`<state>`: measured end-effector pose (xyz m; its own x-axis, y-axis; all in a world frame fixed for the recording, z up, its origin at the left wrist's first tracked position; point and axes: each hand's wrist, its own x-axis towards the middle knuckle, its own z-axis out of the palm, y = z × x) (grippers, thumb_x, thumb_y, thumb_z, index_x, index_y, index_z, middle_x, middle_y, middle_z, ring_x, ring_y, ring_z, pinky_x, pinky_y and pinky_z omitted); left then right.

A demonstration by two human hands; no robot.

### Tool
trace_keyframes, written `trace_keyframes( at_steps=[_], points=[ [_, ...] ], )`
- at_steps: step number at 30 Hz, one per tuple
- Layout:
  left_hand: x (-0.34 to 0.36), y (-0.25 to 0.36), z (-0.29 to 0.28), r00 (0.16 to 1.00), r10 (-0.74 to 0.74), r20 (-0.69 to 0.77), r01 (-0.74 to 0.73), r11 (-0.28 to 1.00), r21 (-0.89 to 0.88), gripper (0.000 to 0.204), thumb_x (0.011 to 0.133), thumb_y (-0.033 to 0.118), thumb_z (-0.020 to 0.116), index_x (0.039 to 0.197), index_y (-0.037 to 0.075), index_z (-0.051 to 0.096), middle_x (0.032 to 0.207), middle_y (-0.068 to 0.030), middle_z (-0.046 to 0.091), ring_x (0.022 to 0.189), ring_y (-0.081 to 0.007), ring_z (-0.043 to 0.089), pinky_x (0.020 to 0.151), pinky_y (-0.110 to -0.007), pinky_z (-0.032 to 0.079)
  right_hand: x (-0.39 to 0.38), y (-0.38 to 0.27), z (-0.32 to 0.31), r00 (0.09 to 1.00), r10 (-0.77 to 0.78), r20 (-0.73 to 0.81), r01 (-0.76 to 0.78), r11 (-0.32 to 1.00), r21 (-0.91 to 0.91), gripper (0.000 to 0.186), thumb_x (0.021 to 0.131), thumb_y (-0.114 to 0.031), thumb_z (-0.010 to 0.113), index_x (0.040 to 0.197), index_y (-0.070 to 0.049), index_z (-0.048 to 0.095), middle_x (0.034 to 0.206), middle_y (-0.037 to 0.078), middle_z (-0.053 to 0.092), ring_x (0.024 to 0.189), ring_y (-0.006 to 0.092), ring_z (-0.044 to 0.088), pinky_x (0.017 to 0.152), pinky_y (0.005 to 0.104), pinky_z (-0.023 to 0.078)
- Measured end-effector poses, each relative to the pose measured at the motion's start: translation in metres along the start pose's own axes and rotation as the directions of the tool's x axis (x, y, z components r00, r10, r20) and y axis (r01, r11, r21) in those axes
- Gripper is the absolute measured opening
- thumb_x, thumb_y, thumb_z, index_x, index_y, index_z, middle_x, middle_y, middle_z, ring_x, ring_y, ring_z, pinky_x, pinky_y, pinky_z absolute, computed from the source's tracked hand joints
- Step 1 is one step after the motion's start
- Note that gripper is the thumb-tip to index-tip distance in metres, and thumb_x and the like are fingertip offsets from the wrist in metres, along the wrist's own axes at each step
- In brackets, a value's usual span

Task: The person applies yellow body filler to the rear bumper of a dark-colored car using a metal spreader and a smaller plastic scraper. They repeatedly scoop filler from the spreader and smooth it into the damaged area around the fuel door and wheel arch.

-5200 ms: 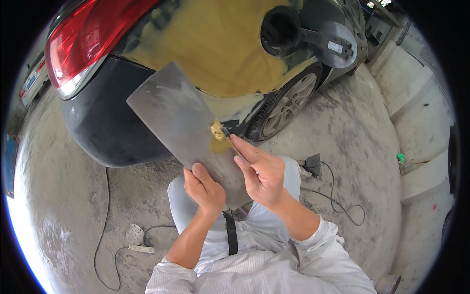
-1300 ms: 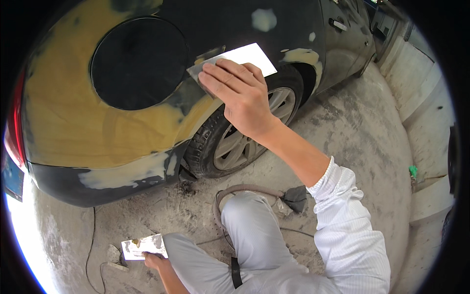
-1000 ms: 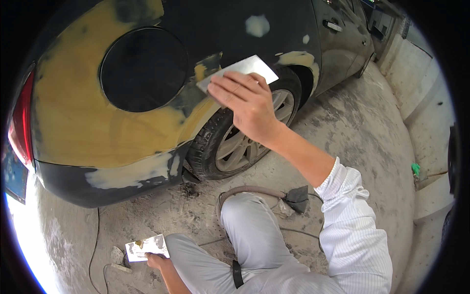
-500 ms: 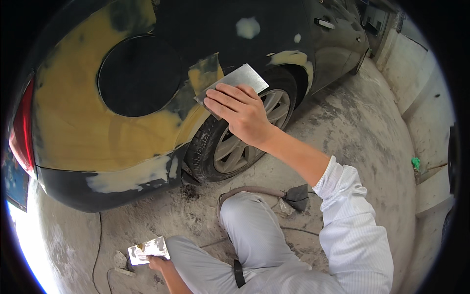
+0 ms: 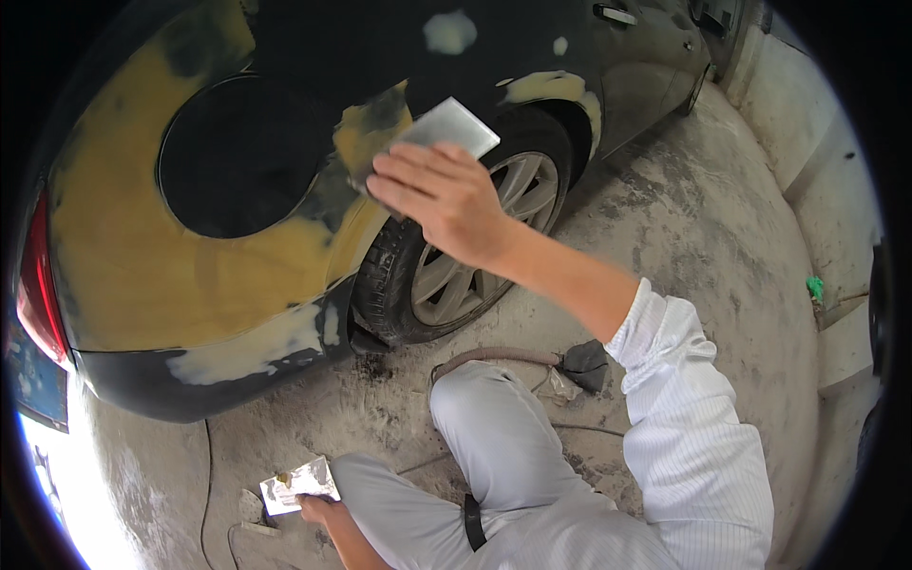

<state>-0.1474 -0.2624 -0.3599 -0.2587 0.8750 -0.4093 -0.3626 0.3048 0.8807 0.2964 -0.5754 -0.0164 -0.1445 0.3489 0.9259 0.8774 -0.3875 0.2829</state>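
Observation:
My right hand (image 5: 442,195) is closed on a flat metal putty spreader (image 5: 456,128), fingers spread along its face. The spreader is against the car's rear fender, just above the wheel arch. Beside it lies a yellow-brown patch of filler (image 5: 356,123), partly smeared over dark paint. Whether its working edge touches the panel is hidden by my fingers. Low on the left, my left hand (image 5: 313,508) grips a shiny metal plate (image 5: 299,483) with a small brownish dab of filler (image 5: 282,478) on it.
The dark car (image 5: 532,47) has a wide yellow filled area (image 5: 123,275) around its round dark fuel flap (image 5: 237,157). Below the fender is the rear wheel (image 5: 475,247). A hose (image 5: 494,354) and thin cables lie on the dusty floor. A pale wall (image 5: 807,142) stands at right.
The view has shifted, so the car appears farther left and higher. My right hand and the spreader have moved slightly left along the fender. My left hand still holds the plate.

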Motion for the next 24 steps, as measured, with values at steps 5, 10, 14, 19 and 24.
trace_keyframes(
  at_steps=[5,10,14,19,24],
  points=[
    [-0.003,0.0,-0.005,0.999,0.012,0.032,-0.014,0.998,0.061,0.033,0.115,0.026,0.058,0.092,0.002,0.062,0.074,-0.0053,0.06,0.052,-0.0185,0.049,0.045,-0.039,0.034,-0.008,0.003,-0.024,0.999,-0.007,0.032,0.009,0.998,-0.067,0.034,0.092,-0.001,0.075,0.124,-0.01,0.084,0.131,0.008,0.083,0.123,0.0252,0.076,0.102,0.0406,0.054],
    [0.002,-0.005,-0.003,0.998,0.066,0.023,-0.069,0.991,0.117,0.035,0.115,0.026,0.059,0.09,0.001,0.06,0.073,-0.0056,0.058,0.051,-0.0187,0.046,0.045,-0.04,0.032,0.032,0.044,-0.017,0.995,0.072,-0.069,-0.076,0.995,-0.061,0.044,0.085,0.009,0.075,0.123,-0.011,0.084,0.128,0.006,0.082,0.121,0.026,0.076,0.1,0.0405,0.054],
    [0.01,-0.01,-0.004,0.997,0.073,-0.001,-0.073,0.997,-0.001,0.035,0.114,0.026,0.06,0.09,0.001,0.06,0.075,-0.0056,0.058,0.054,-0.0198,0.048,0.048,-0.041,0.034,0.024,0.043,-0.004,0.997,0.054,-0.05,-0.055,0.998,-0.018,0.033,0.09,0.003,0.076,0.118,-0.011,0.085,0.126,0.006,0.083,0.121,0.0263,0.076,0.099,0.0414,0.056],
    [0.014,-0.011,-0.012,0.995,0.078,0.055,-0.084,0.989,0.121,0.036,0.114,0.025,0.06,0.104,-0.009,0.069,0.097,-0.0144,0.071,0.076,-0.0251,0.065,0.063,-0.044,0.051,-0.021,0.019,-0.018,1.0,0.011,0.025,-0.01,1.0,-0.029,0.028,0.093,-0.005,0.076,0.119,-0.011,0.084,0.129,0.005,0.082,0.126,0.0258,0.074,0.104,0.0412,0.054],
    [0.004,-0.006,-0.003,0.984,0.165,0.07,-0.172,0.978,0.115,0.05,0.114,0.031,0.061,0.115,-0.018,0.07,0.113,-0.0272,0.074,0.095,-0.0309,0.07,0.079,-0.05,0.057,-0.002,0.038,-0.031,0.99,0.133,-0.041,-0.136,0.988,-0.075,0.039,0.088,0.004,0.078,0.122,-0.013,0.085,0.131,0.004,0.083,0.124,0.0251,0.076,0.101,0.0401,0.053]
  ],
)
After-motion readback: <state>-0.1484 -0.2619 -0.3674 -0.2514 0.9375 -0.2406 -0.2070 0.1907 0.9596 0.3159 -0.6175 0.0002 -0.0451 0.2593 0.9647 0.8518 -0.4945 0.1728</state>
